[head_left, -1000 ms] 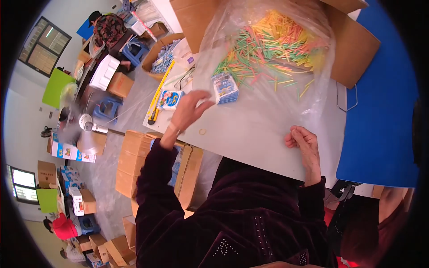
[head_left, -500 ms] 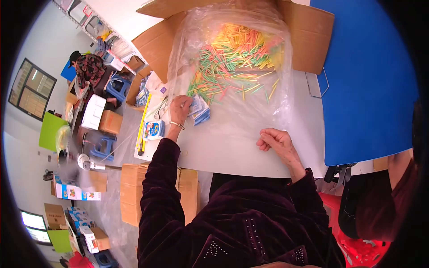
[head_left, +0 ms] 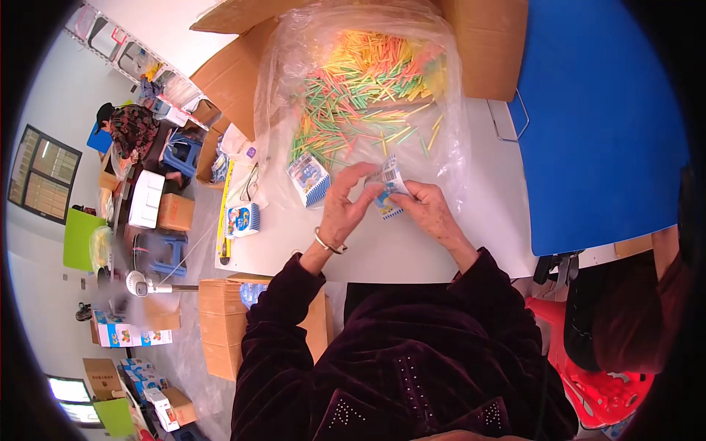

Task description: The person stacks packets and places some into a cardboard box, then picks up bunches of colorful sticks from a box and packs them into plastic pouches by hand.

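Above the near edge of the white table (head_left: 353, 261), roughly midway along it, a small printed packet (head_left: 391, 200) is held up between both hands. The right hand (head_left: 435, 214) pinches its right side between thumb and fingers, and the left hand (head_left: 344, 209) is narrowed on its left side, thumb and forefinger at the edge; a bracelet (head_left: 329, 244) circles the left wrist. Just beyond the left hand, toward the left edge of the table, stands a stack of packets (head_left: 310, 180) with blue-striped sides, slightly askew. Farther left, close to the table's left edge, sits a second stack (head_left: 243, 220), with a long yellow tool (head_left: 225, 250) beside it and a pair of glasses (head_left: 251, 182) farther back. Beyond the hands, thin coloured sticks (head_left: 371, 81) in pink, yellow and green spread over clear plastic (head_left: 441, 165) that spills from an open cardboard box (head_left: 491, 51) at the far side. A blue board (head_left: 596, 147) lies past the right edge. Off to the left, a person in a patterned top (head_left: 134, 128) bends over another table.
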A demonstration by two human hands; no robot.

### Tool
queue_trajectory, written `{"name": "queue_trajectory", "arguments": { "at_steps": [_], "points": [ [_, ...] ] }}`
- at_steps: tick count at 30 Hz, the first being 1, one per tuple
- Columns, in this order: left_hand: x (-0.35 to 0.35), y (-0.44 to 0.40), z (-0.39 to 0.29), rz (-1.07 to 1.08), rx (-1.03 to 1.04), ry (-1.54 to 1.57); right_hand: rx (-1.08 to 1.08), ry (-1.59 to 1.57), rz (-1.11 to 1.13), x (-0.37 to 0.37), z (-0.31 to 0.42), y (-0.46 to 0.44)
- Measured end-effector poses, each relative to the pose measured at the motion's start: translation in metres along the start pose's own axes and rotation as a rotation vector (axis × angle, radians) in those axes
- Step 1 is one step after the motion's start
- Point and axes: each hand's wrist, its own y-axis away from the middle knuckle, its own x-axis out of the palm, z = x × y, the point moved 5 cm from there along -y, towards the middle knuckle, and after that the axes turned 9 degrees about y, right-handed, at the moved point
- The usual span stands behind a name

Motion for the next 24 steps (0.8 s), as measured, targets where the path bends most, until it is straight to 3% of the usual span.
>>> {"name": "queue_trajectory", "arguments": {
  "at_steps": [2, 4, 6, 12, 17, 19, 24],
  "points": [
    [-0.009, -0.008, 0.012, 0.02, -0.185, 0.123, 0.01, 0.027, 0.016, -0.001, 0.0, 0.0],
    [-0.016, -0.015, 0.011, 0.044, -0.201, 0.109, -0.006, -0.002, 0.092, 0.002, 0.0, -0.001],
    [-0.01, -0.016, 0.015, 0.282, -0.325, 0.224, 0.036, 0.042, 0.133, 0.001, -0.001, -0.001],
    [-0.01, -0.011, -0.01, 0.181, -0.049, -0.07, 0.034, 0.19, 0.042, -0.004, 0.007, 0.0],
    [-0.01, -0.008, 0.003, 0.143, -0.061, -0.07, 0.07, 0.254, 0.056, -0.002, -0.001, 0.0],
    [-0.01, -0.009, 0.006, 0.135, -0.067, -0.062, -0.017, 0.238, 0.006, -0.002, -0.001, -0.003],
    [-0.011, -0.019, 0.018, 0.261, -0.072, 0.017, 0.037, 0.192, 0.03, -0.002, -0.001, -0.004]
  ]
}}
